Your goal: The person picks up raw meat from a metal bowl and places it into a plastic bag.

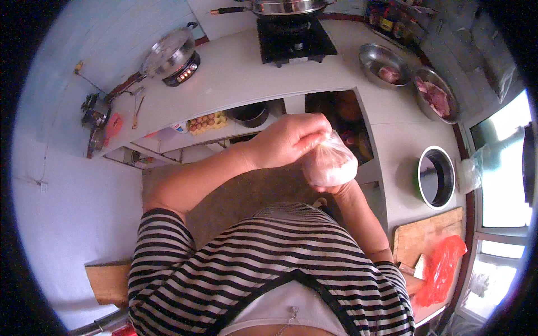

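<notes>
A thin clear plastic bag with whitish-pink contents is held in front of my body, above the floor. My left hand pinches the gathered neck of the bag at its top. Beneath the bag, my right hand supports its underside; most of that palm and its fingers are hidden behind the bag. What fills the bag cannot be made out clearly through the film.
Metal bowls of raw meat stand on the counter, right of a black cooktop. Nearer are a round pot, and a wooden cutting board with a cleaver and red plastic bag. Eggs sit on a shelf below.
</notes>
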Tool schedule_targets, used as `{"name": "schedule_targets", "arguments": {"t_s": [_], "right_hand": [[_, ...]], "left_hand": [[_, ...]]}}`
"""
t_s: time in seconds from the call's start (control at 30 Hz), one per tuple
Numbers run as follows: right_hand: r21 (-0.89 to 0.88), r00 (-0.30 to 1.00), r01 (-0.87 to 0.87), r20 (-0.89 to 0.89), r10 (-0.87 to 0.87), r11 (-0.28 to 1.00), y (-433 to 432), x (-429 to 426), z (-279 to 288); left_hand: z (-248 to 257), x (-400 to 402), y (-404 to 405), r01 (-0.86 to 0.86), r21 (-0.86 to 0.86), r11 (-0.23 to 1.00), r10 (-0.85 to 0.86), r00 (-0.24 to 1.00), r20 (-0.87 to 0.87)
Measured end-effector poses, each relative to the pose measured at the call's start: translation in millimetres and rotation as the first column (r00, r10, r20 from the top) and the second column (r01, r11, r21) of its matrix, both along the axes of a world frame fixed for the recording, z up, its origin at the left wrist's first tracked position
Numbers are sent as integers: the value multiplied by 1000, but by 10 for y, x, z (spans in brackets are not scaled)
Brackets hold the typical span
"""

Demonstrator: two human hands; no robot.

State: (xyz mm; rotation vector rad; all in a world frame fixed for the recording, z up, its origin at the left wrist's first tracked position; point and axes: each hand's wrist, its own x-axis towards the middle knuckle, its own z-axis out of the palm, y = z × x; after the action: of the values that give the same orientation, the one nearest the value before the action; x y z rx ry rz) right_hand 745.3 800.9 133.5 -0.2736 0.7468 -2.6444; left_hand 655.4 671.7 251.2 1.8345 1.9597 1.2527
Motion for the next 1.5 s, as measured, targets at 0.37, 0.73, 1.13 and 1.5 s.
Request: {"name": "schedule_targets", "arguments": {"t_s": [0.37, 0.73, 1.13, 1.5], "right_hand": [[267, 213, 964, -734, -644, 15, 1019, 270, 369], [142, 643, 727, 201, -739, 672, 1629, 551, 3], [-85, 515, 856, 238, -824, 510, 1856, 732, 183], [-290, 609, 787, 221, -761, 545, 2419, 433, 57]], "left_hand": [[-70, 139, 1192, -210, 96, 973, -101, -13, 995], [108, 186, 1945, 305, -159, 939, -78, 641, 764], [-184, 55, 2644, 370, -81, 925, -92, 426, 900], [-379, -384, 3436, 600, -122, 790, -317, 572, 756]]}}
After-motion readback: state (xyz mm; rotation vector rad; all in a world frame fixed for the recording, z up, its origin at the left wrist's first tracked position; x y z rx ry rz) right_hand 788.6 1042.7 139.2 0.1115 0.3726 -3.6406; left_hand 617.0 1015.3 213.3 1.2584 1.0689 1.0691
